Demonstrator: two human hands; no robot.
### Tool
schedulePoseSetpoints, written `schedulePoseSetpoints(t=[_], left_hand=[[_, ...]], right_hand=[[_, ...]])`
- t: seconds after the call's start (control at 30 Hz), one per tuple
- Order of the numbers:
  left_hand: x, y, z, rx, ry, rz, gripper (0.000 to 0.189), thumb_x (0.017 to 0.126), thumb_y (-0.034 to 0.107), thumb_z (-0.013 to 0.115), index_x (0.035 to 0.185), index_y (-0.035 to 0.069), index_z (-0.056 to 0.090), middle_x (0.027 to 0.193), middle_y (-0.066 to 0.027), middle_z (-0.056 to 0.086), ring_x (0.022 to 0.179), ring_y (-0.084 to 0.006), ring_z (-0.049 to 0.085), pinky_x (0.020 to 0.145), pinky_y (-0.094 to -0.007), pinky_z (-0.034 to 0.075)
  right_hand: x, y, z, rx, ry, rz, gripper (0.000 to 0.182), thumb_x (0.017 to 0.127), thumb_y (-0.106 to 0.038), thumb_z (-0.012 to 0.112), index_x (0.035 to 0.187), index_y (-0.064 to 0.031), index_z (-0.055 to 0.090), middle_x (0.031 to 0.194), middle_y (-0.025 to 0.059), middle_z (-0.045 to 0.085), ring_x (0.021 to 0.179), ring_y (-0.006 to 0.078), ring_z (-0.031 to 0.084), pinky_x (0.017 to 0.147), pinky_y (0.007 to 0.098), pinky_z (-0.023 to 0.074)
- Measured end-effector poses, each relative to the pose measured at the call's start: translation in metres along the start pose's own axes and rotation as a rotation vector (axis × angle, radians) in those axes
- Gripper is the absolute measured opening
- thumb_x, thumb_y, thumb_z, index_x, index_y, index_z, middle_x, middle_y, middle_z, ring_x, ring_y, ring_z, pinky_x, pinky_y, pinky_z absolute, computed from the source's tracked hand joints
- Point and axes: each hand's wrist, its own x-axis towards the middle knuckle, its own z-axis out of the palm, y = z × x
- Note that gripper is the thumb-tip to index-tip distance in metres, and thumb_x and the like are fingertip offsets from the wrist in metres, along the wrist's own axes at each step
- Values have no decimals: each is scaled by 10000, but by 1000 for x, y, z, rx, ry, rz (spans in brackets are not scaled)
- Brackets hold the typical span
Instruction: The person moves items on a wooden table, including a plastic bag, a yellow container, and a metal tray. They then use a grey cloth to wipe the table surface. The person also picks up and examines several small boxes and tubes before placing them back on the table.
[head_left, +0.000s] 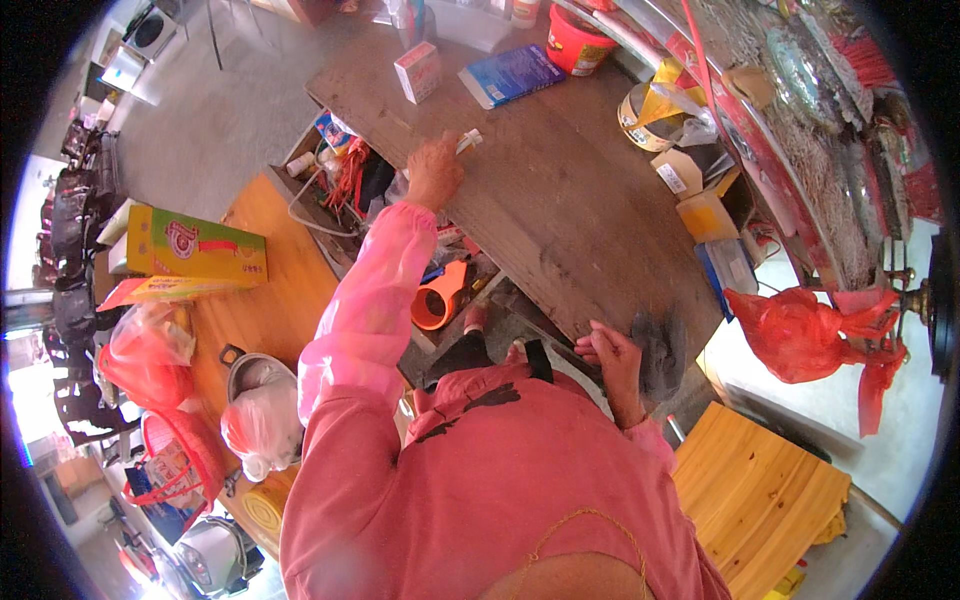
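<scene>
My left hand (435, 166), in a pink sleeve cover, is over the dark wooden tabletop (555, 187). It holds a small item with a white end (471, 139), too small to identify. Below that arm an open drawer (300, 195) shows red cord (352, 176), a grey cable, a white bottle (300, 163) and an orange ring-shaped plastic object, perhaps a tape dispenser (435, 298). My right hand (615, 360) is at the table's near edge, holding nothing, fingers partly spread. Close beside it is a dark, thin plastic bag (658, 356).
Across the tabletop stand a small box (418, 71), a blue book or packet (514, 75) and a red tub (577, 41). At right are a round container (645, 116), cartons (705, 214) and a red bag (787, 334). A lidded pot (259, 375) and a yellow-green box (199, 244) occupy the left table.
</scene>
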Motion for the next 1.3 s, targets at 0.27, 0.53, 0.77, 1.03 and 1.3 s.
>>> schedulePoseSetpoints(t=[0.27,0.53,0.77,1.03,1.3], left_hand=[[30,-3,3,225,88,118,299,701,112,658,989,104,579,950,-94,545,944,-294,519,759,-427,427],[38,-18,3,139,69,216,364,685,249,721,984,95,579,964,-94,532,940,-299,513,759,-422,429],[80,14,-14,-3,60,299,407,687,308,739,949,57,557,948,-115,549,933,-307,528,750,-437,453],[181,-7,62,503,29,378,162,751,152,629,894,77,619,926,-111,601,869,-282,619,620,-426,523],[206,-26,88,846,99,631,68,731,151,616,690,149,670,644,-22,633,648,-199,649,432,-379,451]], right_hand=[[2,1,2,45,124,47,290,931,-171,544,1145,20,589,864,115,670,745,170,656,670,274,529],[8,2,3,100,153,98,278,936,-194,543,1117,6,610,820,117,669,709,167,655,614,260,526],[6,-4,7,91,209,123,301,936,-240,541,1102,-1,620,815,106,664,697,156,645,627,244,505],[7,6,9,140,271,109,291,930,-238,551,1072,3,630,805,102,663,687,156,644,619,236,502],[2,1,14,132,303,70,304,936,-228,542,1101,16,616,809,109,659,697,157,643,626,240,504]])
